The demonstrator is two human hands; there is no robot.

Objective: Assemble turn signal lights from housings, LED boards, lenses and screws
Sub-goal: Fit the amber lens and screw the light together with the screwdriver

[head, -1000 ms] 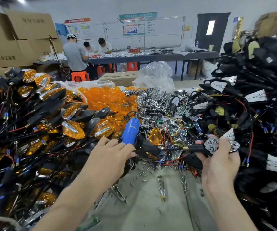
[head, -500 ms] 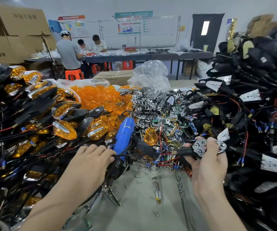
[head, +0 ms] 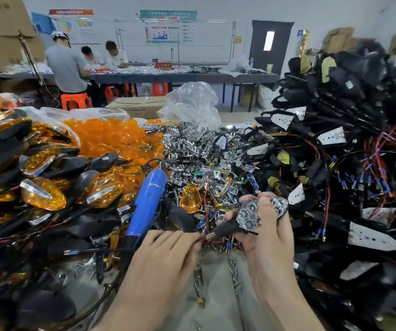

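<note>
My right hand (head: 271, 237) grips a black housing (head: 230, 229) with a chrome reflector (head: 252, 213) set in it, stem pointing left. The fingertips of my left hand (head: 163, 256) are pinched on the red wires at the brass end of that stem (head: 210, 235). A blue electric screwdriver (head: 148, 199) lies tilted on the pile just left of my left hand, not held. Loose screws (head: 232, 271) lie on the grey table (head: 216, 306) between my wrists. One orange lens (head: 190, 199) rests beyond the hands.
Finished amber lights (head: 42, 194) are heaped at left. Orange lenses (head: 111, 139) and chrome reflectors (head: 187, 144) are piled behind. Black wired housings with LED boards (head: 335, 139) tower at right. People (head: 67, 68) work at a far table.
My left hand has left the screwdriver's side and moved right to the housing's stem. My right hand has brought the housing down and nearer to me.
</note>
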